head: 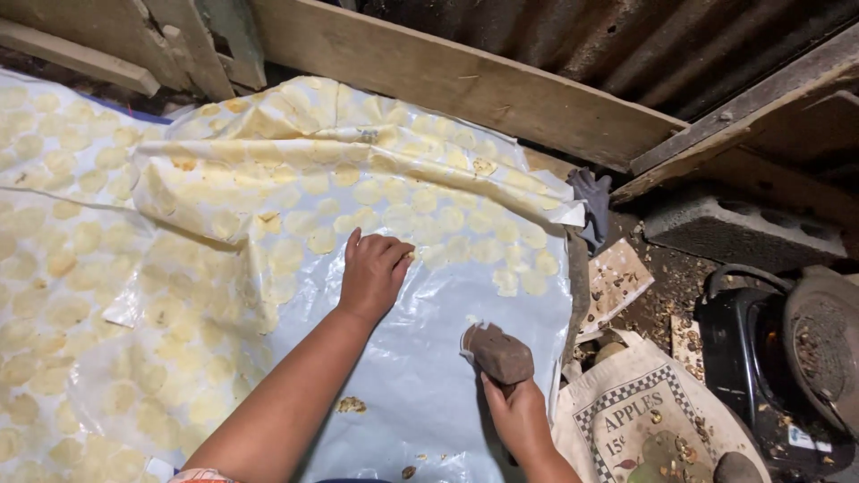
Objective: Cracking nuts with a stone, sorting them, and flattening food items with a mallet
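Note:
A clear plastic sheet point(420, 376) lies spread out, covered with several thin pale yellow round slices point(394, 192). My left hand point(371, 273) rests palm down on the sheet, its fingers curled at a slice near the sheet's middle. My right hand point(517, 419) grips a brown stone-like lump point(498, 353) held over the bare lower part of the sheet. A small crumbly yellow scrap point(351, 404) lies on the sheet between my forearms.
More slice-covered plastic point(63, 268) spreads to the left. Wooden planks point(465, 80) and corrugated metal point(626, 45) stand behind. On the right are a grey concrete block point(743, 233), a printed cloth bag point(640, 416), a black container point(743, 358) and a grey rag point(592, 201).

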